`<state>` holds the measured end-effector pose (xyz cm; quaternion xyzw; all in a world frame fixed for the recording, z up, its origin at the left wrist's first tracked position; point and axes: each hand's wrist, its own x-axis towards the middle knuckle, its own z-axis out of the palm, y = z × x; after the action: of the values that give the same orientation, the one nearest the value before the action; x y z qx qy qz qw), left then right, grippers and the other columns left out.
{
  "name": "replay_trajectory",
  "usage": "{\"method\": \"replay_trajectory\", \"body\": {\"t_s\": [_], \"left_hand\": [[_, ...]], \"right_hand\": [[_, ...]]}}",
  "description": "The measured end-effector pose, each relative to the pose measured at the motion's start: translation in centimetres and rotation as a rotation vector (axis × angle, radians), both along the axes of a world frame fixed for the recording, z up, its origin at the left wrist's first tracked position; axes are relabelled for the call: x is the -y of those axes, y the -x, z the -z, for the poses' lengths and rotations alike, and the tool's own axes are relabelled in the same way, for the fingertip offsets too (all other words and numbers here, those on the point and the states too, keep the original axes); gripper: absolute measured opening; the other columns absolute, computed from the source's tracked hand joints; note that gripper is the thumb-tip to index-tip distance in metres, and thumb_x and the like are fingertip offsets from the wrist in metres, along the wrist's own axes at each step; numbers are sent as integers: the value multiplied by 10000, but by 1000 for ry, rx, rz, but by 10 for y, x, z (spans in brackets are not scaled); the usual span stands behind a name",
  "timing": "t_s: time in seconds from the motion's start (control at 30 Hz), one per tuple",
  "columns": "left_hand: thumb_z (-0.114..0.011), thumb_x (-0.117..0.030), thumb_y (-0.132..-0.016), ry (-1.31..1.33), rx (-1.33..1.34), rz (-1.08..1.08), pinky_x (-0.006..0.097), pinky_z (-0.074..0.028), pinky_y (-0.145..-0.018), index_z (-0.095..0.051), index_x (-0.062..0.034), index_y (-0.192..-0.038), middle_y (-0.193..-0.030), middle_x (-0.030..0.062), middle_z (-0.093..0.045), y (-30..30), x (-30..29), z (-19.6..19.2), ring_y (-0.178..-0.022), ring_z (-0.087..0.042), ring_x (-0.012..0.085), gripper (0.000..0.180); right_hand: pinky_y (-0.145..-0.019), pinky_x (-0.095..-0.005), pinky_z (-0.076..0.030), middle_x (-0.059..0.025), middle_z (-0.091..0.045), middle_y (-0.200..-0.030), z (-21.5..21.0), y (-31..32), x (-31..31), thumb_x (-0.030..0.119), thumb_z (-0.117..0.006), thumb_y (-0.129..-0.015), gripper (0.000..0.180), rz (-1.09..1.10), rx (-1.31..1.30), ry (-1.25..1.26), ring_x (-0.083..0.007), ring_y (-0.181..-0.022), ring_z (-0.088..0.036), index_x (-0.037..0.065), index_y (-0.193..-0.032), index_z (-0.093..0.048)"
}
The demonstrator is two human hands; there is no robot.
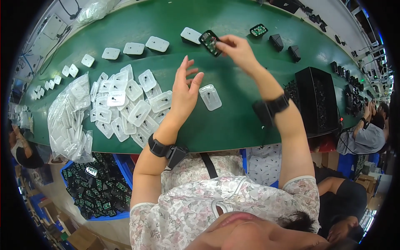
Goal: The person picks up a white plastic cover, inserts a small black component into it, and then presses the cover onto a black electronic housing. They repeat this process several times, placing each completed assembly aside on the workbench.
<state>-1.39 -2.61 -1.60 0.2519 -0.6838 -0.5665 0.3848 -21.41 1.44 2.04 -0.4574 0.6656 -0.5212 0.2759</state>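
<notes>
My right hand (238, 51) pinches the edge of a black housing (209, 42) and holds it tilted over the far part of the table. A circuit board and small wires show inside the housing. Beside it, on its left, stands a black box with a white cover (191, 34). Held upright over the table, my left hand (186, 88) has its fingers apart and nothing in them. One translucent white cover (210, 98) with a small black part lies flat to the right of that hand. A heap of similar covers (139, 112) spreads to its left.
Several white-covered units (134, 48) line the green table (233, 121). A plastic bag of covers (71, 112) lies left. Open housing (258, 30), black housings (294, 53) and a black bin (308, 100) are right. A blue crate (96, 187) of boards stands below. Other people sit nearby.
</notes>
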Motion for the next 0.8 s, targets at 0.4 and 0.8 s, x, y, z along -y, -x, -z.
{"method": "replay_trajectory", "body": {"t_s": [0.4, 0.8], "left_hand": [[-531, -145, -932, -612, -392, 514, 354, -485, -896, -344, 2, -1356, -1213, 96, -519, -42, -18, -60, -1075, -552, 190, 486], [-601, -133, -889, -507, -368, 486, 320, -448, -936, -393, -10, -1338, -1236, 83, -497, -49, -36, -45, -1120, -506, 176, 510]], "right_hand": [[-716, -233, -417, -41, -533, -1049, -46, -91, -75, 70, -706, -774, 344, 43, -259, 434, -110, -850, -516, 47, -1100, -598], [-650, -251, -409, -42, -542, -965, -41, -112, -88, 24, -713, -756, 193, 142, -483, 614, -153, -832, -518, 85, -923, -641]]}}
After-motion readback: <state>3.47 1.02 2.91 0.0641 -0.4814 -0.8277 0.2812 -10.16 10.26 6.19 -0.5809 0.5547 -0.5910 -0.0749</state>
